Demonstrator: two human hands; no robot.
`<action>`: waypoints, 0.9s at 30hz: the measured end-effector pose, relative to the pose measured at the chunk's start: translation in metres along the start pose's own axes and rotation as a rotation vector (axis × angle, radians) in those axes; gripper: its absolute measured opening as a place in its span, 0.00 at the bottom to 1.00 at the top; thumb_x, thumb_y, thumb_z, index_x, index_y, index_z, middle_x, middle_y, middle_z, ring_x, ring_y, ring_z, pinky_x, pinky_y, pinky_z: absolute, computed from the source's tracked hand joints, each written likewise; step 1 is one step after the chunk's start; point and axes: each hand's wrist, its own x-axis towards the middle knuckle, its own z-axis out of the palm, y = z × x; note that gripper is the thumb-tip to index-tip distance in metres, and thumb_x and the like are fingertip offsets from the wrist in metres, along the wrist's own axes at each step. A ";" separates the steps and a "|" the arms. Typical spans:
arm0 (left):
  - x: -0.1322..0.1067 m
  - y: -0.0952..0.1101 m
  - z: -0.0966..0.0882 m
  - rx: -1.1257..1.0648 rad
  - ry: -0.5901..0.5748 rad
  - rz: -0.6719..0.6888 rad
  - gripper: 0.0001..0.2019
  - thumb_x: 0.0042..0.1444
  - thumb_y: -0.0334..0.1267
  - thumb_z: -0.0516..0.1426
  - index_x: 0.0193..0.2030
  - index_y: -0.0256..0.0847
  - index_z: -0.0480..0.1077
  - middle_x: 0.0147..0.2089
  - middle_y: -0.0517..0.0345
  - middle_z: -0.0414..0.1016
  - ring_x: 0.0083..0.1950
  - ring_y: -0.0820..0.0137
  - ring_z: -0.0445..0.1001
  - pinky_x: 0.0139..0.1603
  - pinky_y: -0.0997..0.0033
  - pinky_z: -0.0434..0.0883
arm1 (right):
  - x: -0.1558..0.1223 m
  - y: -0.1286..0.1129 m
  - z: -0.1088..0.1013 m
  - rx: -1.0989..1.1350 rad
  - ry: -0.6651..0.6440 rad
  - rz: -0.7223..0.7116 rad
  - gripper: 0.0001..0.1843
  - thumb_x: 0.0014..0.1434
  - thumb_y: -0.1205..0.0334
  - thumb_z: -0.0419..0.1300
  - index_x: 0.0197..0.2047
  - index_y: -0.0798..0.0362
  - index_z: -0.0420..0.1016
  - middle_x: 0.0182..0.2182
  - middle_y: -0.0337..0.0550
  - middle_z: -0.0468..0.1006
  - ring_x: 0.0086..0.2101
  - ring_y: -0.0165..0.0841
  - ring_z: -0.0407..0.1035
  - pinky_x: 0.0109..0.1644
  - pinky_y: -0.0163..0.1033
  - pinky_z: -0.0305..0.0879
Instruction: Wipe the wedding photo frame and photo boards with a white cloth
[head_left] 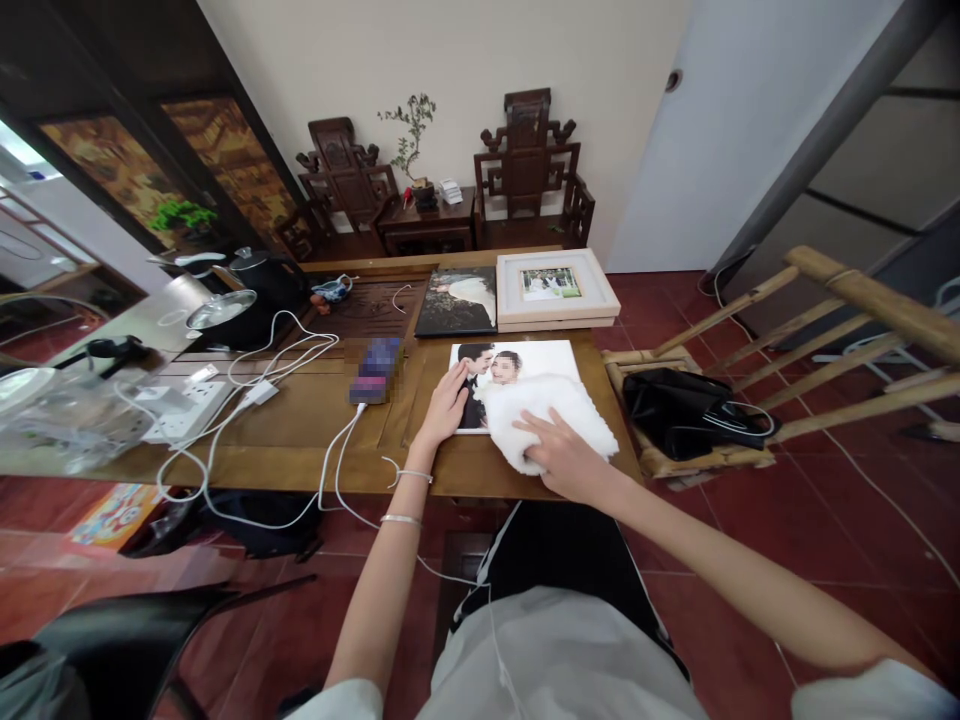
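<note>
A flat photo panel (467, 352) with a couple's portrait lies near the table's front edge. My left hand (448, 402) rests on its left side, fingers stretched out and holding nothing. On the panel's right part is a fluffy white cloth (585, 410), which hides much of the picture and hangs past its right and front edges. My right hand (559, 455) grips the cloth from above, its fingers pressed into the pile and partly sunk from sight. Behind the panel are a dark photo panel (456, 305) and a white picture frame (600, 290) lying on another pale piece.
A phone (375, 370) on a white cable lies left on the wooden table (300, 440). Farther left are a power strip (191, 408), tangled cables, a clear plastic container (67, 420) and a black kettle (266, 275). A bamboo chair (840, 290) holding a black bag (675, 410) stands right.
</note>
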 end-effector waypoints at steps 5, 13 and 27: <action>0.000 -0.003 0.001 -0.009 -0.002 0.020 0.25 0.69 0.48 0.45 0.69 0.43 0.61 0.73 0.49 0.58 0.75 0.59 0.53 0.75 0.48 0.51 | 0.052 0.033 -0.015 -0.008 0.023 0.080 0.23 0.50 0.79 0.52 0.46 0.58 0.78 0.56 0.62 0.75 0.63 0.48 0.61 0.65 0.57 0.54; 0.000 -0.001 -0.001 -0.003 0.007 0.030 0.25 0.69 0.47 0.46 0.69 0.42 0.62 0.72 0.48 0.59 0.74 0.61 0.55 0.75 0.50 0.51 | 0.139 0.088 -0.037 -0.042 0.067 0.240 0.19 0.55 0.73 0.53 0.49 0.60 0.77 0.46 0.59 0.81 0.45 0.45 0.74 0.42 0.38 0.62; 0.000 0.002 -0.004 -0.033 -0.022 -0.004 0.25 0.69 0.48 0.46 0.69 0.45 0.62 0.73 0.53 0.58 0.75 0.61 0.53 0.75 0.50 0.49 | 0.042 -0.006 0.008 -0.068 0.050 0.043 0.24 0.51 0.79 0.51 0.46 0.57 0.79 0.62 0.60 0.69 0.67 0.51 0.53 0.67 0.68 0.43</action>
